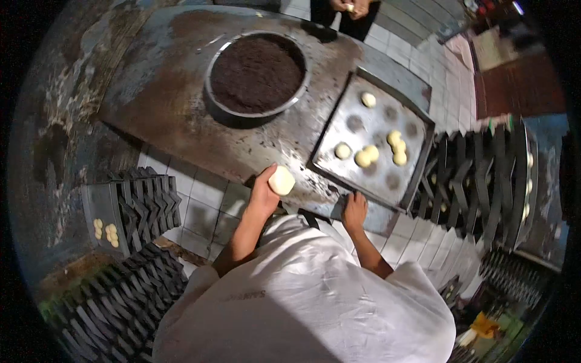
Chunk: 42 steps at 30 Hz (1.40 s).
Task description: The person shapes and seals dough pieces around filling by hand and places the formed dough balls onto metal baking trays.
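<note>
My left hand (262,195) is closed around a flattened round of pale dough (281,181), held up at the table's near edge. My right hand (355,210) is beside the near edge of a metal baking tray (375,192), its fingers curled; what they hold, if anything, is hard to make out. Several pale dough balls sit on the tray, including a single dough ball (342,150) at the left and a joined cluster (397,147) at the right. Beyond my left hand stands a wide metal bowl (209,91) of dark brown crumbly filling (259,72).
The worn metal table (151,91) has dark crumbs scattered near the tray. Stacked trays (478,181) stand at the right, with more stacks (145,206) at the left and lower left. Across the table, another person's hands (352,7) hold a small pale piece.
</note>
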Each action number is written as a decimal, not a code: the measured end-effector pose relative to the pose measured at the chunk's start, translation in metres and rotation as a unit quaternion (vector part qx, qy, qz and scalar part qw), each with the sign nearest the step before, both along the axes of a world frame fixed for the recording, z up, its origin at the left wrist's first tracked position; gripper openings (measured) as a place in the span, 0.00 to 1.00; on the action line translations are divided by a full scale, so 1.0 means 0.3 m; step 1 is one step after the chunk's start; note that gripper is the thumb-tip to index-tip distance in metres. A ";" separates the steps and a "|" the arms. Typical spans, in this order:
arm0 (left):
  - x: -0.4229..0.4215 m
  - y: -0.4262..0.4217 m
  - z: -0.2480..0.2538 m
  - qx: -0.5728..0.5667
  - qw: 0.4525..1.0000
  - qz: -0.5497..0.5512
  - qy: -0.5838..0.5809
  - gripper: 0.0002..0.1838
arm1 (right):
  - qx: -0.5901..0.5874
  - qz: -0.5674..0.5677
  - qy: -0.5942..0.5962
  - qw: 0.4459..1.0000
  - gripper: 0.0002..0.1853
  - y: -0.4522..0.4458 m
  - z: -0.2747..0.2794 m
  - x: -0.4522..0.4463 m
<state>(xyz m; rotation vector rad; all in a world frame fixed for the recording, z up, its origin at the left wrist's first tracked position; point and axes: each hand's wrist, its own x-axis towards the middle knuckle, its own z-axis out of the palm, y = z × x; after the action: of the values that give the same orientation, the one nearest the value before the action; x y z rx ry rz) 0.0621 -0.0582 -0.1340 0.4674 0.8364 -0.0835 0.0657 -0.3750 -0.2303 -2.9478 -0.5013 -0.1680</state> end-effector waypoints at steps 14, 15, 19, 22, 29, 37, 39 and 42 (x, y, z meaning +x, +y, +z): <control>-0.010 0.541 -0.100 -0.031 0.985 0.169 -0.035 0.17 | -0.109 0.309 -0.003 0.945 0.14 0.942 0.356 0.841; -0.013 0.555 -0.095 -0.031 0.984 0.173 -0.034 0.17 | -0.151 0.306 0.021 0.940 0.18 0.988 0.358 0.855; -0.002 0.584 -0.057 -0.030 0.978 0.204 -0.035 0.15 | -0.206 0.306 0.161 0.915 0.14 1.047 0.307 0.946; 0.035 0.558 -0.007 -0.063 0.970 0.230 -0.047 0.14 | -0.008 0.355 0.261 0.898 0.11 0.933 0.133 1.126; 0.162 0.365 -0.006 -0.119 0.972 0.138 -0.147 0.13 | 0.357 0.179 0.621 0.674 0.04 0.818 0.562 0.710; 0.181 0.014 0.065 -0.160 0.966 0.050 -0.197 0.14 | 0.483 -0.004 0.432 0.762 0.07 0.341 0.216 0.261; 0.162 -0.059 0.086 -0.162 0.969 0.040 -0.179 0.15 | 0.553 -0.057 0.416 0.720 0.06 0.216 0.227 0.159; 0.141 -0.182 0.135 -0.148 0.973 -0.025 -0.174 0.16 | 0.661 -0.058 0.445 0.602 0.07 0.098 0.354 0.097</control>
<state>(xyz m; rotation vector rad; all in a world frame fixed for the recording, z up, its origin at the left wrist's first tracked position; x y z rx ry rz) 0.1046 -0.1127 -0.0935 0.2127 0.4576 -0.1655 0.0947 -0.3457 -0.1242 -1.2539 0.0558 0.6269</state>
